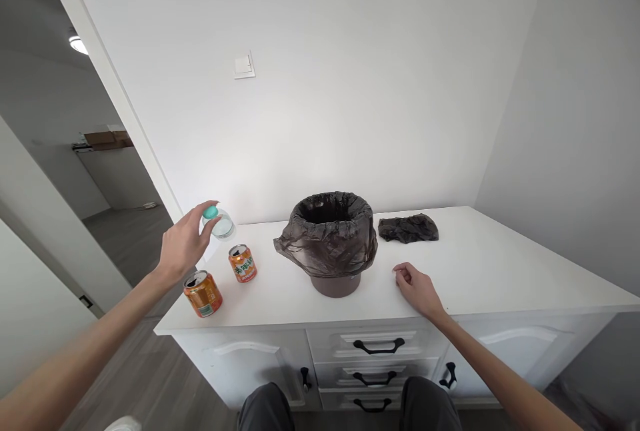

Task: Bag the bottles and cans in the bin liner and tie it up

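At the counter's back left corner, my left hand (pixel 187 238) pinches the teal cap (pixel 211 212) of a clear container (pixel 225 225) between thumb and fingers. Whether the container's base touches the counter I cannot tell. Two orange drink cans stand upright near that hand: one can (pixel 243 264) just right of it, the other can (pixel 203 294) by the front left corner. My right hand (pixel 419 290) rests on the counter with its fingers curled in, and nothing shows in them. Between my hands stands a brown bin (pixel 336 285) lined with a black plastic bag (pixel 333 244) folded over its rim.
A crumpled black plastic bag (pixel 409 228) lies by the wall, right of the bin. The white counter (pixel 500 271) has drawers with black handles (pixel 379 346) below. A light switch (pixel 245 66) is on the wall. An open doorway is at the left.
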`<state>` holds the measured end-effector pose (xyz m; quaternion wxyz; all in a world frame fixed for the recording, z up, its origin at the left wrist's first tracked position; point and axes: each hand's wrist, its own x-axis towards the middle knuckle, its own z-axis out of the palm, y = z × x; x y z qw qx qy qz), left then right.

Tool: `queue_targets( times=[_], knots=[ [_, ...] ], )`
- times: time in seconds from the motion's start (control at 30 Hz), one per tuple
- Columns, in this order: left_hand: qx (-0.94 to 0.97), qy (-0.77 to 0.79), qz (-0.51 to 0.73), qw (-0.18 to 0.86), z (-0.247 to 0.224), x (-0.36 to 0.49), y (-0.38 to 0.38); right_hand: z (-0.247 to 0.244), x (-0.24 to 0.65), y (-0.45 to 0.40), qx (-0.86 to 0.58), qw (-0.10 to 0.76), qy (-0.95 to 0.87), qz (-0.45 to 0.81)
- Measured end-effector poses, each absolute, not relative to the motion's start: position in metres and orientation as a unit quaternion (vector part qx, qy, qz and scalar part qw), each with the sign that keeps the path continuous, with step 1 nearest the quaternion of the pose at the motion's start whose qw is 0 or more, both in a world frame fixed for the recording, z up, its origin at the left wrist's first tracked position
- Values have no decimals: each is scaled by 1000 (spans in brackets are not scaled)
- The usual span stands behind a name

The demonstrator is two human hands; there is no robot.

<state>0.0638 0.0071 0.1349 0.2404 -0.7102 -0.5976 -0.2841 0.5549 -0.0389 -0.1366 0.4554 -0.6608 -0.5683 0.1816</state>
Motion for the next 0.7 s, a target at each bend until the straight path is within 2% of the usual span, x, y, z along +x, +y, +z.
queue_targets(
  times=[0.7],
  knots=[
    [-747, -560, -279, 227, 137, 84, 4, -131, 554, -42, -659, 459, -564, 190]
  ],
)
